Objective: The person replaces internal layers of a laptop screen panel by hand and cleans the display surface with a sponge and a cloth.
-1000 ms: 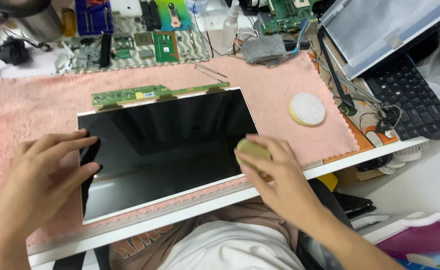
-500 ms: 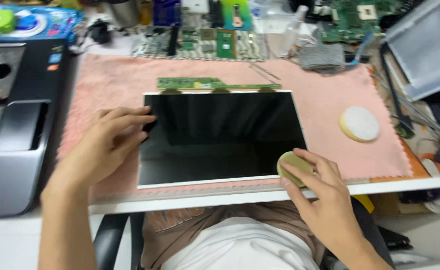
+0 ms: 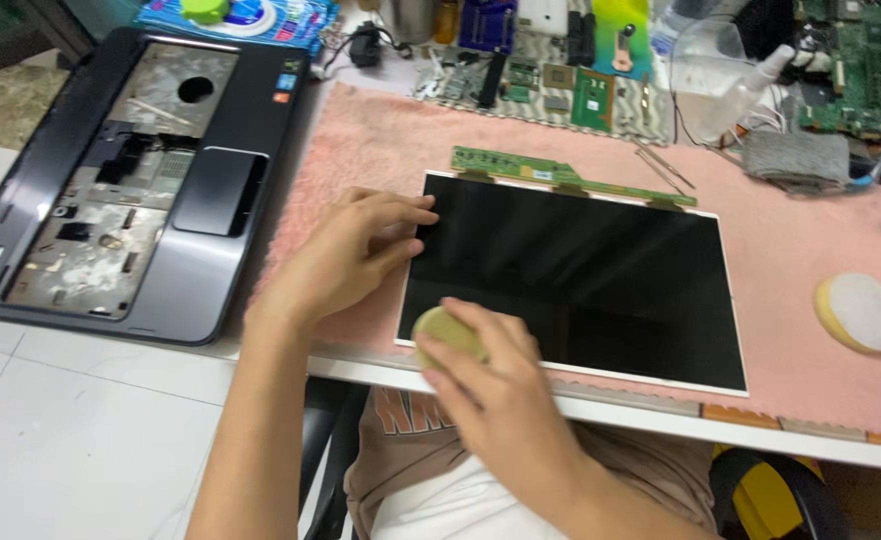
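I see the dark screen panel (image 3: 600,280) flat on the pink mat (image 3: 800,240) of the bench. My right hand (image 3: 490,385), grip closed on a round pad (image 3: 445,335), is at panel's 7 o'clock; left hand (image 3: 345,255), fingers spread, presses at 9 o'clock.

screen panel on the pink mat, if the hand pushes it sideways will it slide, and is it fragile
The screen panel looks thin, flat and glassy, so probably fragile and prone to flex. The fuzzy pink mat likely grips it, resisting sliding. The left hand on its edge probably steadies it while the right hand presses a round pad.
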